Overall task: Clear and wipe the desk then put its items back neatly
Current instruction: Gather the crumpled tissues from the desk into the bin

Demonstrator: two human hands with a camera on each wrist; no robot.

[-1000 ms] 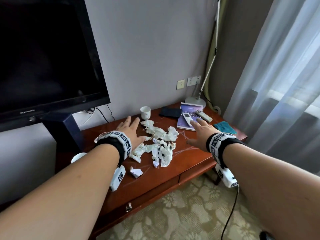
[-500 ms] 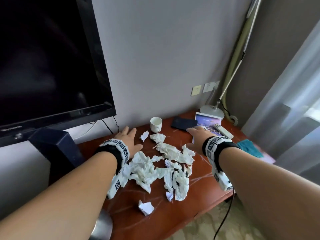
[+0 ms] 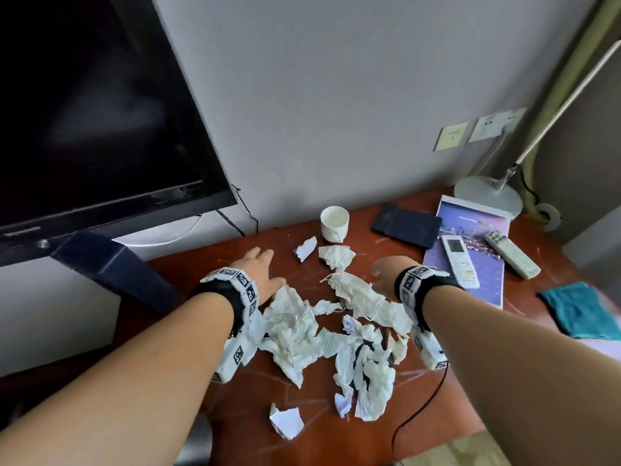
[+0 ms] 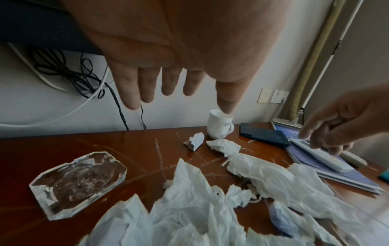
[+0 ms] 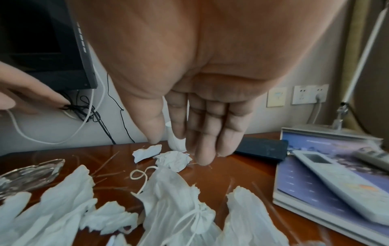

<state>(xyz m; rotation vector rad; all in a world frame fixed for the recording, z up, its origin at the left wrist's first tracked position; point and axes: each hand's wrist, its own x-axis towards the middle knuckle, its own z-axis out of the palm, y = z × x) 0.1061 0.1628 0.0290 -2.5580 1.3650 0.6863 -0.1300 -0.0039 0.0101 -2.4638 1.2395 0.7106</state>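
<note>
At the left of the head view the left forearm hides the glass ashtray [image 4: 77, 184]; the frame's right edge crops the teal cloth [image 3: 584, 311].

Lighting: soft, even daylight; your shadows fall faint on the wood. Glare: pale sheen streaks the desk [image 4: 136, 146]; the television [image 3: 84, 105] mirrors a dim blur. Focus: your palms loom soft in both wrist views. Distortion: the lamp pole [image 3: 568, 95] bows near the edge.
</note>
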